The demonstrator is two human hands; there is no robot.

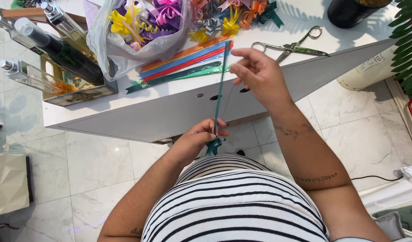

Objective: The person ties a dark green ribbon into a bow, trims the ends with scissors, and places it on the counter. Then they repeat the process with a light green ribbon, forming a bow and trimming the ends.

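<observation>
Nearest the camera, at about 6 o'clock, the left hand (195,141) is pinched shut on the lower end of a teal ribbon (220,89), just above a striped shirt (233,206). Below the fingers the ribbon bunches into a small gathered knot or loop; how it is tied cannot be told. From there the ribbon runs almost straight up toward 12 o'clock as a narrow, flat, glossy strip, pulled taut, dark teal along its whole length.

Up at about 1 o'clock the right hand (259,74) is raised beside the ribbon's upper end, fingers curled loosely. Whether it grips the strip or only touches it cannot be told, as the hand is slightly blurred.

Behind the hands lies a white surface (170,107). On it, close behind the ribbon's upper part, flat strips (183,65) in green, red, blue and orange lie side by side. At 2 o'clock rest scissors (289,46). Farther back, around 11 o'clock, a clear plastic bag (139,31) holds curled bows in many colours, and loose bows (228,15) lie at 12 o'clock. At 10 o'clock bottles (58,49) stand in a tray.
</observation>
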